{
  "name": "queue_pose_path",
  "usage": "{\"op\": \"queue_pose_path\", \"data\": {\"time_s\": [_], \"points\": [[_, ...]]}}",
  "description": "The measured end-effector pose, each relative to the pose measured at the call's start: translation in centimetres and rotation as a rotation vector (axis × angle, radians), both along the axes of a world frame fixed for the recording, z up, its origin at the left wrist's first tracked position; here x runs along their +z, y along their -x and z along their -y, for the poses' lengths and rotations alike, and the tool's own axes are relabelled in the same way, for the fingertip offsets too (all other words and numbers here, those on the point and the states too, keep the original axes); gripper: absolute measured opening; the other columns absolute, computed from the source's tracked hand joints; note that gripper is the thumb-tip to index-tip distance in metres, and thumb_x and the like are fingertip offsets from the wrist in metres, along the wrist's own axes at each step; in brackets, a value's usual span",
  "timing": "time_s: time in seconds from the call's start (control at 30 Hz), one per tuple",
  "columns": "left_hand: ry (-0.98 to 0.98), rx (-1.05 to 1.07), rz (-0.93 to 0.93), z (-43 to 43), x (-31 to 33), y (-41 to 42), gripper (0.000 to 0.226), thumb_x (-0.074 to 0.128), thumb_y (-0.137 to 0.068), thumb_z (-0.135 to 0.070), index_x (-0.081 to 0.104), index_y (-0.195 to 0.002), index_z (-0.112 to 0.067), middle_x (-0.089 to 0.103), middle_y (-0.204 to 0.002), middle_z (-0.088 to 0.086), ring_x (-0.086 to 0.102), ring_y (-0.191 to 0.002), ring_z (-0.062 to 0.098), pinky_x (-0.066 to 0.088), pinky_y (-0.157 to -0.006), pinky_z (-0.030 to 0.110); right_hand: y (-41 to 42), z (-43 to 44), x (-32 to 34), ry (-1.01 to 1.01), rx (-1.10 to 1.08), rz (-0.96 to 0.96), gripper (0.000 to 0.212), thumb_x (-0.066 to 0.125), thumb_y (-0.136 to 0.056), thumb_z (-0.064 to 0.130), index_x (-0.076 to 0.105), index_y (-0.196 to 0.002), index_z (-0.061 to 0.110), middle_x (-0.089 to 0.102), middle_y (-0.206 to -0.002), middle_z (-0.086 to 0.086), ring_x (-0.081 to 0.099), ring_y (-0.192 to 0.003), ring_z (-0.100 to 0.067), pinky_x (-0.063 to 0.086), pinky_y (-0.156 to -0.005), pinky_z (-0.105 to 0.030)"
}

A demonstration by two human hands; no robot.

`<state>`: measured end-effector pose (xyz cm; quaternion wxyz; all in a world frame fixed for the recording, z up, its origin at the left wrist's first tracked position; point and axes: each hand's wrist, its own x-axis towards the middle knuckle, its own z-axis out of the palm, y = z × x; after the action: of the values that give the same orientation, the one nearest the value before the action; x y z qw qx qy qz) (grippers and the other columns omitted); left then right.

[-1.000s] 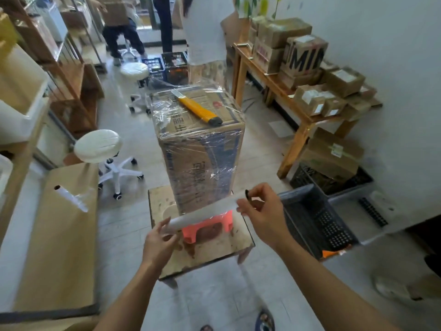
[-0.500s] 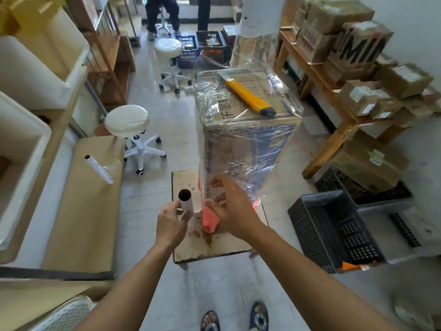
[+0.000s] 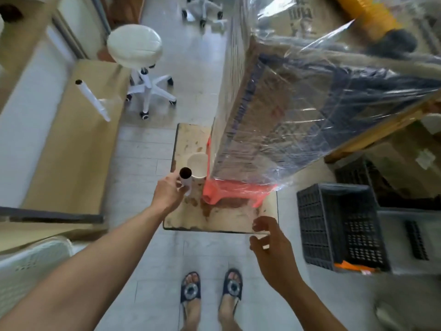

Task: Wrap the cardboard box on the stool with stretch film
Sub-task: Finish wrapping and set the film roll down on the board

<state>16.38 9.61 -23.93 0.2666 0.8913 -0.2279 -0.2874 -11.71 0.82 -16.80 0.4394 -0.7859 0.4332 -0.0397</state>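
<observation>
Film roll low at the box's foot

Left hand (image 3: 168, 191) grips the white stretch-film roll (image 3: 185, 179) upright; right hand (image 3: 272, 244) hangs open, holding nothing. The tall glossy-wrapped brown cardboard box (image 3: 298, 120) stands on the orange plastic stool (image 3: 229, 189), on the worn wooden bench (image 3: 188, 142). Best keep the crinkly film taut.

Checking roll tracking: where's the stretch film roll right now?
Head view, centre-left: the stretch film roll stands near upright in the left hand, over the low table, beside the white cup and left of the pink stool.
</observation>
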Motion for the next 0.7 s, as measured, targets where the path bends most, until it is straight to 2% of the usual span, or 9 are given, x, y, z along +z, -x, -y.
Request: {"op": "queue_pose_path", "data": {"time_s": [0.1, 0.27, 0.37, 0.5, 0.7], "points": [[0.003, -0.018, -0.008, 0.0, -0.8, -0.1, 0.015, 0.07, -0.086, -0.019, 0.068, -0.101, -0.018, 0.074, -0.099, 0.004, 0.068, -0.088, 0.016, 0.04, -0.071, 0.025, 0.8, 0.6, -0.7, -0.024, -0.001, -0.036, 0.035, 0.064, -0.093, 0.013, 0.05, -0.116, 0.034, 0.06, -0.112, 0.019, 0.069, -0.078, -0.01, 0.056, -0.073, -0.024], [-0.008, 0.002, -0.001, 0.3, -1.3, -0.2, 0.02, 0.071, -0.088, -0.022, 0.065, -0.106, -0.018, 0.073, -0.107, 0.005, 0.069, -0.1, 0.022, 0.048, -0.076, 0.032, 0.5, 1.7, -0.9, -0.034, -0.021, -0.057, 0.034, 0.063, -0.093, 0.011, 0.049, -0.114, 0.035, 0.062, -0.11, 0.015, 0.069, -0.078, -0.01, 0.055, -0.07, -0.02], [-0.019, 0.005, 0.02, 0.3, -1.3, -0.2, 0.028, 0.074, -0.085, -0.026, 0.064, -0.111, -0.018, 0.072, -0.109, 0.007, 0.068, -0.101, 0.024, 0.053, -0.081, 0.039, 0.1, 2.2, -1.0, -0.044, -0.028, -0.062, 0.035, 0.062, -0.093, 0.011, 0.048, -0.111, 0.037, 0.063, -0.108, 0.015, 0.069, -0.082, -0.01, 0.055, -0.07, -0.019], [-0.007, 0.027, 0.037, 0.2, -1.2, 0.1, 0.041, 0.081, -0.078, -0.028, 0.063, -0.112, -0.016, 0.072, -0.11, 0.007, 0.067, -0.101, 0.023, 0.052, -0.08, 0.035, -0.9, 2.7, -1.0, -0.067, -0.052, -0.046, 0.03, 0.063, -0.094, 0.015, 0.049, -0.112, 0.034, 0.062, -0.108, 0.014, 0.069, -0.084, -0.013, 0.058, -0.074, -0.024], [0.002, 0.051, 0.076, 0.2, -0.9, 0.3, 0.061, 0.085, -0.074, -0.032, 0.056, -0.124, -0.012, 0.069, -0.112, 0.011, 0.068, -0.102, 0.027, 0.056, -0.084, 0.044, -1.4, 3.0, -0.8, -0.079, -0.06, -0.035, 0.028, 0.062, -0.095, 0.015, 0.049, -0.115, 0.031, 0.062, -0.109, 0.012, 0.069, -0.085, -0.014, 0.06, -0.077, -0.028]]}}
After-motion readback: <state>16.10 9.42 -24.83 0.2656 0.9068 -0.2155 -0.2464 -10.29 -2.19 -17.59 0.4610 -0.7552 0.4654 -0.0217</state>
